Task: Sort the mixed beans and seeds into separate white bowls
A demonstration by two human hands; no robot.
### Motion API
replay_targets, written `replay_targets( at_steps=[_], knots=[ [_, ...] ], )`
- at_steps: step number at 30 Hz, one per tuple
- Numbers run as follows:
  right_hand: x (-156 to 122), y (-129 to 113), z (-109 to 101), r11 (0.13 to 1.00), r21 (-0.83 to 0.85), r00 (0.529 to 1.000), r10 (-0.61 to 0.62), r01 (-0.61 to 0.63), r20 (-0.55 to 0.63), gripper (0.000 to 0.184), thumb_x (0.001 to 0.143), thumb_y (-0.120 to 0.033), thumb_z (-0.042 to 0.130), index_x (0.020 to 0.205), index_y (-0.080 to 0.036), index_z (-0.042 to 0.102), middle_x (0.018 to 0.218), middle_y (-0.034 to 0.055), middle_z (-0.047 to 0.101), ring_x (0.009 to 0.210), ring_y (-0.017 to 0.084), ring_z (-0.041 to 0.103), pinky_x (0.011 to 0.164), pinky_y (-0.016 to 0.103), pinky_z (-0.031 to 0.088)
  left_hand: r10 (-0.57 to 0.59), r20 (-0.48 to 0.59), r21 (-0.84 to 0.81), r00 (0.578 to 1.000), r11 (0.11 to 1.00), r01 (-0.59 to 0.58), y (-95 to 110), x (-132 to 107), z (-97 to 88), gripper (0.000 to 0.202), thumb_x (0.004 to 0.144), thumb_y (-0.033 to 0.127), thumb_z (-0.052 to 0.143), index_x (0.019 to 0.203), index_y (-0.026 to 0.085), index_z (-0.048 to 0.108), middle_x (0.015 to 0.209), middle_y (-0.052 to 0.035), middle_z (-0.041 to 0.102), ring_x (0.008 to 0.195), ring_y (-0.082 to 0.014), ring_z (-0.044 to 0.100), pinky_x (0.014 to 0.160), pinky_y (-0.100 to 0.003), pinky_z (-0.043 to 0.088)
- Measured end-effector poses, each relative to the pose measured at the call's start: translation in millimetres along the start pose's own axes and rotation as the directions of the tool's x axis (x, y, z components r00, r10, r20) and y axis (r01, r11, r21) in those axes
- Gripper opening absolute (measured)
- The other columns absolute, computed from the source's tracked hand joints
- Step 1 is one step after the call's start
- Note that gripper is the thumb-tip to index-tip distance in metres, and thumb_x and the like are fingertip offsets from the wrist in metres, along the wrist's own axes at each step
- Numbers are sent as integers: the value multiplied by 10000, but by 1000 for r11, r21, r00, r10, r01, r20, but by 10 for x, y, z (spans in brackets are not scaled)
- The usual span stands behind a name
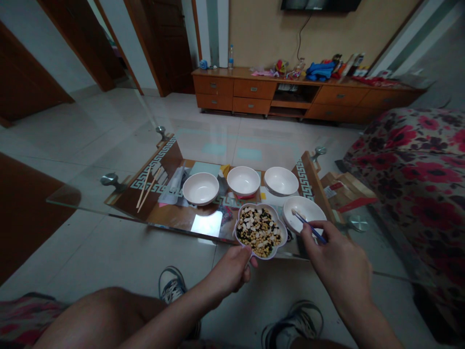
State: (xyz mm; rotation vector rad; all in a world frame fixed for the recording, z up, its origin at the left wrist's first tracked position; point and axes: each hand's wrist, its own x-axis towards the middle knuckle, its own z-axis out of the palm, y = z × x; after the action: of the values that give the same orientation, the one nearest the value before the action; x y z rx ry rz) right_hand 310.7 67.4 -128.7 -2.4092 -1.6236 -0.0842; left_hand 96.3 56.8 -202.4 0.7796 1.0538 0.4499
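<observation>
The flower-shaped dish (284,232) is located at the near edge of the glass table (174,220), in front of the right-hand bowls. It contains mixed beans (257,230): yellow, black and larger pale pieces. The left hand (238,266) grips the dish at its near side, thumb on top, fingers curled beneath; the forearm extends forward from the lower left. The right hand (336,249) pinches a slim blue-handled tool (315,231) between thumb and fingers, palm turned down, forearm rising from the lower right. The tool slopes leftward and away, its tip inside the outline of the nearest white bowl (308,206), beside a pale piece; contact cannot be determined. Beyond the dish, a left bowl (201,188), a middle bowl (243,181) and a far-right bowl (281,181) form a row. Two chopsticks (149,189) lie at left.
</observation>
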Motion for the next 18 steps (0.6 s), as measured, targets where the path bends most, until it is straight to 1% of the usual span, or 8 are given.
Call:
replay_targets(
  at_steps=[4, 11, 18],
  knots=[
    [9, -7, -5, 1000, -9, 999, 11, -11, 38, 309, 881, -507, 529, 997, -277, 700, 675, 53, 682, 589, 220, 615, 514, 269, 269, 9, 10, -3, 1000, 1000, -9, -40, 28, -5, 495, 890, 671, 344, 845, 208, 515, 428, 92, 378, 329, -67, 189, 359, -193, 151],
    [17, -5, 17, 1000, -19, 993, -1, 3, 118, 309, 893, -502, 493, 945, -272, 693, 694, 56, 682, 590, 206, 598, 521, 270, 258, 30, 7, -5, 1000, 1000, -30, -97, 73, -11, 510, 884, 689, 352, 847, 208, 520, 433, 88, 397, 320, -67, 188, 350, -194, 160],
    [19, -1, 36, 1000, 10, 991, 4, -6, 137, 292, 881, -501, 508, 916, -275, 690, 695, 49, 682, 606, 204, 599, 531, 268, 269, 4, 0, 3, 1000, 1000, -4, -35, 24, 7, 501, 889, 681, 347, 840, 211, 512, 421, 92, 377, 329, -68, 198, 363, -197, 150]
  ],
)
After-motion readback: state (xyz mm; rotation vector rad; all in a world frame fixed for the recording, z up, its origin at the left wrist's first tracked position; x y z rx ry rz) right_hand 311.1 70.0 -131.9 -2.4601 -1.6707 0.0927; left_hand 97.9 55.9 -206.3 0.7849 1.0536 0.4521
